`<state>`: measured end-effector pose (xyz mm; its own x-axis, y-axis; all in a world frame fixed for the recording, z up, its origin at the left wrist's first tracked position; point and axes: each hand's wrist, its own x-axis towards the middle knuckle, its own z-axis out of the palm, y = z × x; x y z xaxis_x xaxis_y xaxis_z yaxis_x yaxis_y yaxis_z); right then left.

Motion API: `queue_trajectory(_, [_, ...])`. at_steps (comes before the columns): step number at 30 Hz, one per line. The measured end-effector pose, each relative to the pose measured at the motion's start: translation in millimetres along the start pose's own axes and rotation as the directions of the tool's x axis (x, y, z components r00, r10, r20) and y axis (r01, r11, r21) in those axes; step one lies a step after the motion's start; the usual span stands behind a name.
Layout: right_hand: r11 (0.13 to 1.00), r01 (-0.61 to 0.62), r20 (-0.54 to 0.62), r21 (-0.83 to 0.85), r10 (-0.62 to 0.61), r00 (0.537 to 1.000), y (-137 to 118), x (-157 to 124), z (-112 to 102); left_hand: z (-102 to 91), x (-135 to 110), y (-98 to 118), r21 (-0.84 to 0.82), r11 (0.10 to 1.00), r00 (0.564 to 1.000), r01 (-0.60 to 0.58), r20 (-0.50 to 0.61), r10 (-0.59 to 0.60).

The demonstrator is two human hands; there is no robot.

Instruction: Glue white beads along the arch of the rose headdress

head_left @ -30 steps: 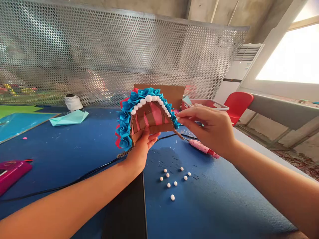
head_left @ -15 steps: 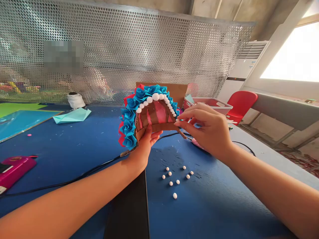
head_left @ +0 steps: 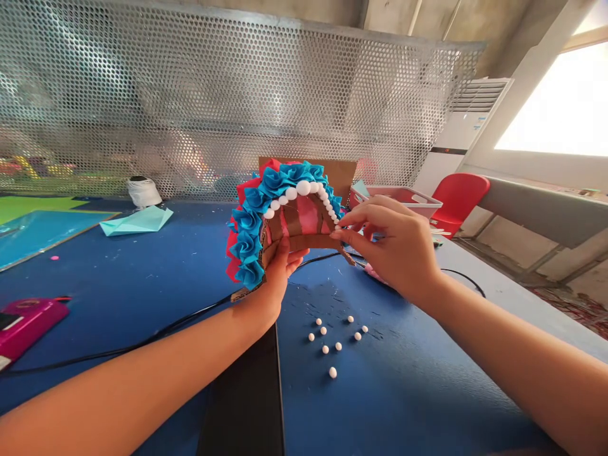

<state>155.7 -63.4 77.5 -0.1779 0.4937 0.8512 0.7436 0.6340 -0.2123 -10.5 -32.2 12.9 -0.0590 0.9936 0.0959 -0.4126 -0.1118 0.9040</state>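
Observation:
My left hand (head_left: 275,272) holds up an arched cardboard craft piece (head_left: 289,221) from below. Blue and red paper rosettes (head_left: 249,237) line its outer edge, and a row of white beads (head_left: 304,188) follows the inner arch over pink and brown stripes. My right hand (head_left: 396,244) pinches thumb and forefinger at the craft's right end, where the bead row finishes; what sits between the fingertips is too small to make out. Several loose white beads (head_left: 332,345) lie on the blue table (head_left: 408,386) below.
A pink glue gun (head_left: 375,273) with a black cord (head_left: 142,345) lies behind my right hand. A pink phone (head_left: 23,320) sits at the left edge. Further back are folded light-blue paper (head_left: 137,220), a white roll (head_left: 142,190), brown cardboard (head_left: 339,172), a pink tray (head_left: 403,196) and perforated metal screen (head_left: 213,101).
The craft has turned slightly, showing more of its left rosettes. My right hand moved in closer to the craft's right end and stays pinched there.

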Motion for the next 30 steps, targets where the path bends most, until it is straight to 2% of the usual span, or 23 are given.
queue_trajectory(10, [0.991, -0.048, 0.102, 0.121, 0.035, 0.994, 2.1, 4.5, -6.5, 2.8, -4.2, 3.7, 0.000, 1.000, 1.000, 0.004, -0.014, -0.004])
queue_trajectory(16, [0.989, -0.028, 0.051, 0.146, 0.021, 0.998, 3.0, 2.3, -6.0, 3.1, -1.2, 2.0, -0.001, 1.000, 1.000, 0.016, -0.011, -0.016])
queue_trajectory(20, [0.991, -0.009, 0.033, 0.137, 0.004, 0.999, 3.8, 2.4, -5.2, 4.5, -2.0, 2.7, -0.019, 1.000, 0.999, -0.023, -0.033, 0.022])
queue_trajectory(26, [0.981, -0.013, 0.057, 0.191, 0.002, 0.998, 4.7, 4.1, -9.1, 3.4, -4.2, 3.6, -0.029, 1.000, 1.000, -0.005, -0.005, 0.005])
queue_trajectory(30, [0.977, -0.075, 0.047, 0.200, 0.067, 0.997, 6.1, 3.6, -13.7, 4.6, -6.3, 6.2, -0.027, 0.999, 1.000, 0.019, -0.019, -0.019])
